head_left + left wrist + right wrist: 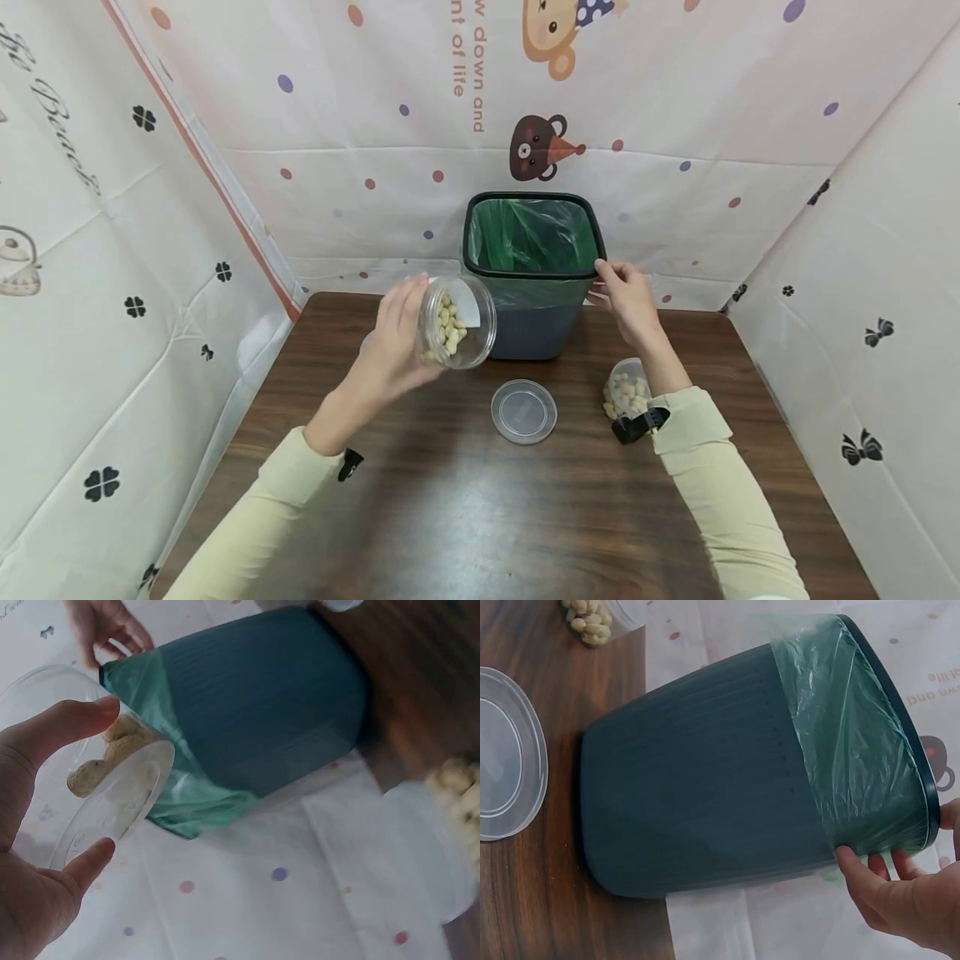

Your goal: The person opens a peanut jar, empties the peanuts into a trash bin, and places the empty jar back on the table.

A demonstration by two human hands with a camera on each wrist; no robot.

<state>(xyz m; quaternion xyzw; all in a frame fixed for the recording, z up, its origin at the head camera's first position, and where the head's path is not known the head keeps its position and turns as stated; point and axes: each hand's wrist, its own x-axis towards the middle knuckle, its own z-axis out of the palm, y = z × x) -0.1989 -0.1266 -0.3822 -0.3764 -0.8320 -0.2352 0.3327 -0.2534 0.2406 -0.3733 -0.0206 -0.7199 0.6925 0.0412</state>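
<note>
Presently the left hand (393, 333) wraps wide-curled fingers round one tilted peanut jar (463, 325) beside one bin (528, 327), the right hand (632, 307) pinches its rim (532, 275), and two more jars (626, 390) and one lid (524, 412) share the worktop (465, 500), roomiest in front.

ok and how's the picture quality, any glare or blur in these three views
Head view: fairly sharp, with a pale glare patch on the near part of the table; left wrist view: dimmer, the peanuts at the right edge look blurred; right wrist view: also dim, the bin dark, with shiny streaks on its green liner.
</note>
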